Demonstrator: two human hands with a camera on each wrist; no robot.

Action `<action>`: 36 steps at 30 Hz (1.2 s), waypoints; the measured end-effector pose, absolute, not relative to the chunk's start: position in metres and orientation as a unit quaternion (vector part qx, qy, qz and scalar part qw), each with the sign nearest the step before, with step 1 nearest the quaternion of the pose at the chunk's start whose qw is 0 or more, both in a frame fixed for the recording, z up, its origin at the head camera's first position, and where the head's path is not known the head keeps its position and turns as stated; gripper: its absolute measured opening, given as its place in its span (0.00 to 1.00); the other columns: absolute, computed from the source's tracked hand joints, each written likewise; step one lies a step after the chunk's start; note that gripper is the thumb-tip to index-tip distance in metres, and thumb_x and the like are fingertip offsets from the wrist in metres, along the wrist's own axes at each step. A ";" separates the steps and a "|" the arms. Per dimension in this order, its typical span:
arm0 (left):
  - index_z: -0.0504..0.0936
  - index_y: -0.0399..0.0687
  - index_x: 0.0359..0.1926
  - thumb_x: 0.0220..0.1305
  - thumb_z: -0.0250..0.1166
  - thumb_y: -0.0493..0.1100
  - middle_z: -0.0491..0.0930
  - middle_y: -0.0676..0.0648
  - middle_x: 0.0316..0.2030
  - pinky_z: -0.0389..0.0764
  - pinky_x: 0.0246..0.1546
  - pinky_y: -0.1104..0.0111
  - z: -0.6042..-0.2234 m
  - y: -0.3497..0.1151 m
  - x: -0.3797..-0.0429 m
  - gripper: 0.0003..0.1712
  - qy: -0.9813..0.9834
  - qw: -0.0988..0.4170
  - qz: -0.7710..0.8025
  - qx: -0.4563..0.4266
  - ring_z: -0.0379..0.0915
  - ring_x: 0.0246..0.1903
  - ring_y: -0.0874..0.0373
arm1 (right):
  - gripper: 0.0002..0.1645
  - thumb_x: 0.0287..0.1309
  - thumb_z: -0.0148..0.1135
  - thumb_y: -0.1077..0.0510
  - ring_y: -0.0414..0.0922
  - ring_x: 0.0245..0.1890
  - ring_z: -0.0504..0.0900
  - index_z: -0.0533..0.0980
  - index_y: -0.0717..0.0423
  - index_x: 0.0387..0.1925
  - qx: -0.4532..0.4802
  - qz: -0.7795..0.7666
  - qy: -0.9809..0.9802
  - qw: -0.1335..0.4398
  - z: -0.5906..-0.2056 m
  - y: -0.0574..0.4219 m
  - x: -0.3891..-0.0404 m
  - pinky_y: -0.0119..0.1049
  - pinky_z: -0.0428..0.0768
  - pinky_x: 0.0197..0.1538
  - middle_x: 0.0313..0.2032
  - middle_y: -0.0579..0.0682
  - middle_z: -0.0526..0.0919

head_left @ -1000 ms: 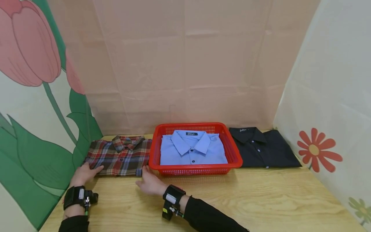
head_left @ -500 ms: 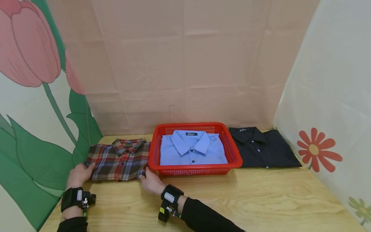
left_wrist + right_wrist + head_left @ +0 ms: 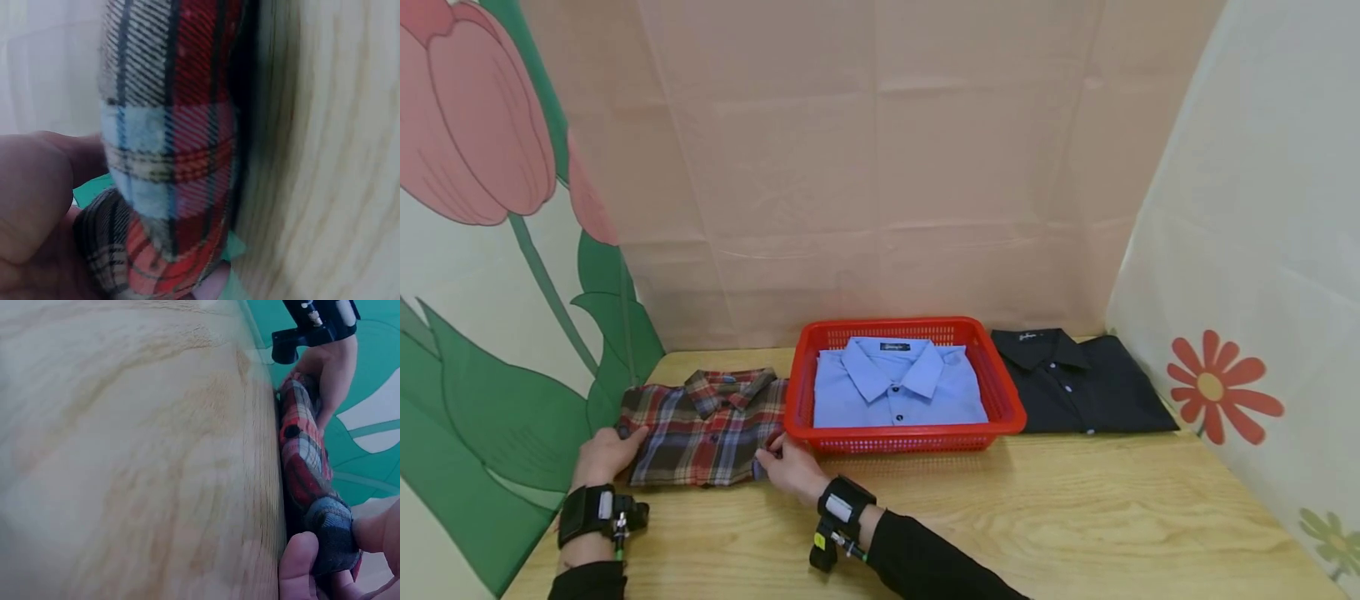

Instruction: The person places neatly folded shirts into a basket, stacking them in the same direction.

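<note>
A folded plaid shirt (image 3: pixel 707 433) in red, brown and grey lies on the wooden table, left of the red basket. My left hand (image 3: pixel 604 457) grips its left side, thumb on top and fingers round the folded edge, as the left wrist view shows with the plaid cloth (image 3: pixel 169 144) between them. At the opposite front corner, my right hand (image 3: pixel 793 468) pinches the cloth between thumb and fingers. In the right wrist view the shirt's front edge (image 3: pixel 303 453) runs close over the tabletop, and the fingertips (image 3: pixel 299 553) curl under the near corner.
A red plastic basket (image 3: pixel 910 435) holds a folded light-blue shirt (image 3: pixel 880 400). A folded black shirt (image 3: pixel 1086 387) lies to its right. A plain pinkish cloth (image 3: pixel 880 167) hangs behind the table (image 3: pixel 1000 517), with flower-printed sheets on both sides.
The plaid shirt has slid toward the near side of the table, baring wood behind it. Both hands have closed on its sides; the basket and the other shirts stay put.
</note>
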State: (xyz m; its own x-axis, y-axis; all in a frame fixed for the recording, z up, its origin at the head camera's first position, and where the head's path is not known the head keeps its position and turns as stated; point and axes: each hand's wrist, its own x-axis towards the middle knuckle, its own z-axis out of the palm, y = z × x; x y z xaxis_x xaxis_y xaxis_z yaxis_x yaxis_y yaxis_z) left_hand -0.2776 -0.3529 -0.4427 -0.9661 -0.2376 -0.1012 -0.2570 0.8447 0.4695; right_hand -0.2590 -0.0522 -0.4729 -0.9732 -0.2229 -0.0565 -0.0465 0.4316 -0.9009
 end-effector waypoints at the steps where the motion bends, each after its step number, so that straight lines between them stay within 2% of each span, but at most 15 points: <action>1: 0.75 0.23 0.28 0.73 0.49 0.58 0.73 0.34 0.23 0.74 0.27 0.59 -0.442 -0.353 -0.277 0.36 0.960 0.023 0.247 -0.130 0.74 0.26 0.42 | 0.11 0.66 0.60 0.51 0.43 0.28 0.70 0.73 0.54 0.37 -0.081 -0.529 0.841 0.081 -0.473 -0.052 -0.258 0.33 0.68 0.31 0.28 0.47 0.72; 3: 0.75 0.22 0.30 0.72 0.50 0.59 0.74 0.33 0.24 0.74 0.27 0.59 -0.441 -0.352 -0.275 0.37 0.958 0.031 0.249 -0.138 0.74 0.27 0.42 | 0.09 0.66 0.60 0.54 0.44 0.28 0.69 0.72 0.56 0.38 -0.083 -0.533 0.838 0.084 -0.473 -0.052 -0.257 0.33 0.67 0.30 0.28 0.48 0.71; 5: 0.75 0.23 0.30 0.70 0.52 0.60 0.73 0.34 0.23 0.73 0.26 0.59 -0.439 -0.351 -0.272 0.37 0.954 0.041 0.254 -0.153 0.73 0.26 0.43 | 0.12 0.65 0.61 0.58 0.46 0.32 0.70 0.72 0.59 0.46 -0.078 -0.541 0.832 0.094 -0.472 -0.052 -0.257 0.34 0.69 0.34 0.34 0.50 0.72; 7: 0.74 0.26 0.29 0.68 0.54 0.62 0.70 0.38 0.22 0.70 0.24 0.62 -0.438 -0.350 -0.271 0.36 0.950 0.050 0.258 -0.170 0.71 0.26 0.46 | 0.23 0.62 0.62 0.61 0.48 0.40 0.71 0.68 0.63 0.57 -0.067 -0.553 0.823 0.113 -0.470 -0.053 -0.256 0.38 0.72 0.41 0.44 0.52 0.74; 10: 0.73 0.34 0.25 0.65 0.57 0.65 0.66 0.43 0.21 0.67 0.22 0.65 -0.438 -0.349 -0.269 0.35 0.945 0.058 0.260 -0.190 0.68 0.25 0.49 | 0.43 0.60 0.63 0.61 0.53 0.57 0.69 0.56 0.62 0.72 -0.041 -0.580 0.801 0.142 -0.467 -0.053 -0.257 0.47 0.72 0.57 0.63 0.54 0.68; 13: 0.72 0.38 0.22 0.64 0.57 0.65 0.64 0.44 0.20 0.66 0.23 0.66 -0.439 -0.349 -0.270 0.33 0.946 0.054 0.255 -0.191 0.68 0.25 0.49 | 0.47 0.62 0.63 0.56 0.57 0.70 0.60 0.50 0.58 0.76 -0.025 -0.599 0.785 0.157 -0.465 -0.054 -0.258 0.57 0.65 0.67 0.74 0.56 0.57; 15: 0.72 0.36 0.22 0.65 0.56 0.63 0.66 0.43 0.21 0.66 0.23 0.65 -0.441 -0.349 -0.272 0.33 0.949 0.048 0.250 -0.185 0.68 0.25 0.49 | 0.47 0.64 0.62 0.52 0.59 0.74 0.54 0.49 0.56 0.77 -0.022 -0.604 0.780 0.161 -0.465 -0.055 -0.257 0.60 0.62 0.68 0.75 0.57 0.53; 17: 0.74 0.29 0.26 0.66 0.57 0.60 0.68 0.40 0.22 0.69 0.25 0.64 -0.443 -0.349 -0.275 0.34 0.952 0.039 0.250 -0.172 0.69 0.27 0.46 | 0.47 0.66 0.60 0.51 0.60 0.74 0.53 0.48 0.55 0.77 -0.025 -0.601 0.783 0.159 -0.465 -0.055 -0.257 0.60 0.61 0.69 0.76 0.58 0.52; 21: 0.74 0.17 0.36 0.65 0.59 0.56 0.73 0.32 0.27 0.73 0.28 0.59 -0.445 -0.348 -0.278 0.35 0.954 0.016 0.254 -0.159 0.72 0.29 0.42 | 0.47 0.66 0.60 0.55 0.59 0.74 0.52 0.47 0.59 0.77 -0.039 -0.591 0.787 0.170 -0.465 -0.057 -0.258 0.58 0.62 0.69 0.76 0.59 0.50; 25: 0.74 0.18 0.37 0.63 0.61 0.59 0.73 0.32 0.27 0.72 0.26 0.61 -0.446 -0.346 -0.279 0.38 0.949 0.009 0.269 -0.162 0.71 0.28 0.43 | 0.45 0.61 0.62 0.63 0.58 0.72 0.58 0.52 0.61 0.75 -0.069 -0.570 0.801 0.170 -0.466 -0.060 -0.259 0.56 0.64 0.69 0.74 0.59 0.57; 28: 0.73 0.18 0.38 0.63 0.60 0.63 0.71 0.34 0.26 0.70 0.25 0.63 -0.447 -0.344 -0.280 0.42 0.950 0.024 0.269 -0.158 0.70 0.27 0.45 | 0.46 0.56 0.61 0.70 0.56 0.71 0.61 0.55 0.58 0.75 -0.108 -0.562 0.805 0.154 -0.467 -0.062 -0.259 0.54 0.65 0.68 0.72 0.57 0.61; 30: 0.72 0.17 0.40 0.64 0.59 0.62 0.71 0.33 0.28 0.71 0.27 0.62 -0.447 -0.343 -0.280 0.42 0.951 0.032 0.267 -0.151 0.70 0.29 0.44 | 0.49 0.53 0.60 0.73 0.54 0.71 0.62 0.55 0.54 0.75 -0.128 -0.560 0.805 0.148 -0.469 -0.063 -0.260 0.53 0.67 0.68 0.72 0.55 0.62; 33: 0.68 0.13 0.50 0.67 0.56 0.57 0.72 0.21 0.39 0.77 0.37 0.54 -0.445 -0.342 -0.281 0.41 0.955 0.028 0.265 -0.132 0.73 0.37 0.35 | 0.50 0.53 0.58 0.74 0.51 0.71 0.60 0.55 0.50 0.76 -0.144 -0.564 0.799 0.148 -0.469 -0.064 -0.259 0.50 0.67 0.68 0.73 0.53 0.60; 36: 0.67 0.14 0.53 0.69 0.53 0.51 0.71 0.18 0.46 0.76 0.44 0.47 -0.444 -0.342 -0.283 0.36 0.957 0.012 0.270 -0.110 0.72 0.44 0.29 | 0.49 0.55 0.58 0.73 0.50 0.72 0.59 0.55 0.44 0.76 -0.147 -0.575 0.791 0.151 -0.469 -0.065 -0.260 0.52 0.65 0.68 0.74 0.51 0.60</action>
State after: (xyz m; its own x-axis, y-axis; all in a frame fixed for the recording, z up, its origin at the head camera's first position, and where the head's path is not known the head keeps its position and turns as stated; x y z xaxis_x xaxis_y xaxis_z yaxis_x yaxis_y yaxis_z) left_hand -0.2834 -0.3423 -0.4443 -0.9755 -0.2042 -0.0819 -0.2169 0.8303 0.5134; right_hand -0.2598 -0.0653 -0.4689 -0.9112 -0.4061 -0.0693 -0.0592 0.2956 -0.9535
